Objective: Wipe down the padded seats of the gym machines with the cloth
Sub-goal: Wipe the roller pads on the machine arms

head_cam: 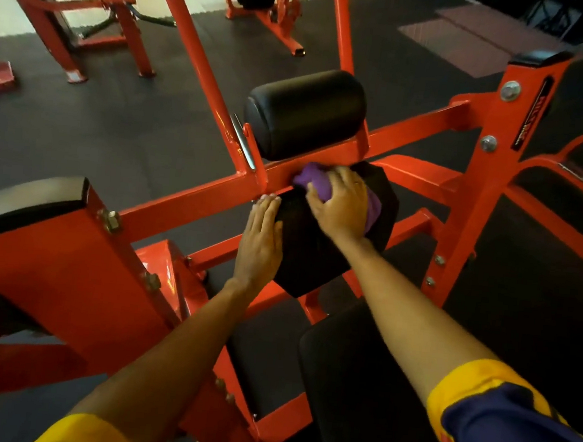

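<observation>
A black padded seat (311, 258) sits at the centre of a red-framed gym machine (191, 207). My right hand (341, 204) grips a bunched purple cloth (313, 182) and presses it onto the seat's far end, next to the red crossbar. My left hand (261, 239) lies flat with straight fingers on the seat's left edge. A black roller pad (305, 113) stands just beyond the seat. Part of the cloth is hidden under my right hand.
A second black pad (356, 387) lies below my right arm. At the left sits a grey-black pad (25, 198) on a red bracket. Red uprights (491, 168) rise at the right. More red machines (117, 18) stand on the dark rubber floor behind.
</observation>
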`<move>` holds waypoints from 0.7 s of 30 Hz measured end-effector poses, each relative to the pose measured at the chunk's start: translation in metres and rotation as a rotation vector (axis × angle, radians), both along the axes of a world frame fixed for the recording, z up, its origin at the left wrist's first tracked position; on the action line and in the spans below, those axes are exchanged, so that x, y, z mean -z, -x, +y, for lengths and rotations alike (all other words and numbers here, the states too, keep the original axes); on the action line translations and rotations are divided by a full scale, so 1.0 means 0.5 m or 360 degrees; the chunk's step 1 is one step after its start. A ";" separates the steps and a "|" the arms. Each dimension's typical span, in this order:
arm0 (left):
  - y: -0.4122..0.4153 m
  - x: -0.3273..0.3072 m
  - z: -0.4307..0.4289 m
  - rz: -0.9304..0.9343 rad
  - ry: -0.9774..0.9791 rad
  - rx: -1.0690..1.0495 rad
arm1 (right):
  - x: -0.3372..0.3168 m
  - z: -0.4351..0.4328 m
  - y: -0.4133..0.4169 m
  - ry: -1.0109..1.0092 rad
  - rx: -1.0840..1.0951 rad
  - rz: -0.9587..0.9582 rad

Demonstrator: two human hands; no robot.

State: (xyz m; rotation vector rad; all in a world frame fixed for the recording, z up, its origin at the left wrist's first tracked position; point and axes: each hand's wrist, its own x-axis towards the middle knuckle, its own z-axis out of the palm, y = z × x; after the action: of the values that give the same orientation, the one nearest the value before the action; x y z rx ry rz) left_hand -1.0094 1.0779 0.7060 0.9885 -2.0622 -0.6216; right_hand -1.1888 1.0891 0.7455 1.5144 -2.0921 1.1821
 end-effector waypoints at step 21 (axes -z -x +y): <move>0.059 -0.183 -0.093 -0.0958 -0.0101 0.0546 | -0.015 -0.039 0.127 -0.0067 0.0326 -0.0357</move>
State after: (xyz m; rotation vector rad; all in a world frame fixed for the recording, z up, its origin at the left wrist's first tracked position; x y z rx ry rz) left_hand -1.0389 1.0315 0.7974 0.9401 -2.7983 -0.6129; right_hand -1.2522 1.0697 0.7530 1.1956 -2.3643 1.2872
